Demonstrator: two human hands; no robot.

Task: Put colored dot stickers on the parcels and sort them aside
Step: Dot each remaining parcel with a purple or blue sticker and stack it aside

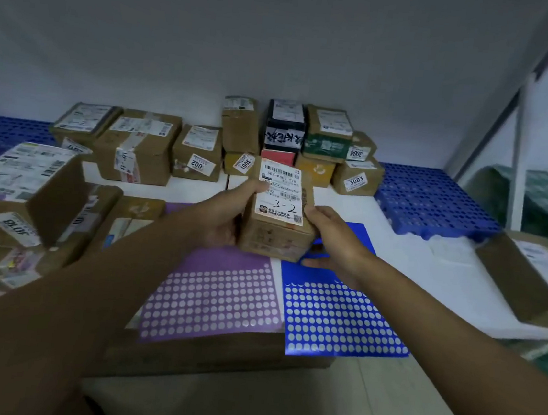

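Observation:
A small brown cardboard parcel (280, 214) with a white shipping label marked "3-2" is held up in the middle of the view. My left hand (221, 215) grips its left side, thumb on the label. My right hand (333, 240) grips its right side, fingers curled underneath. Below the parcel lie a purple dot sticker sheet (212, 299) and a blue dot sticker sheet (338, 319), side by side on a large flat carton (216, 353). Most dots on both sheets look peeled away, showing white circles.
Stacked parcels (287, 134) with number labels line the wall on a white table (428, 267). More parcels (137, 145) sit at back left, a pile (23, 194) at left, one box (529, 271) at right. Blue plastic pallets (435, 204) flank the table.

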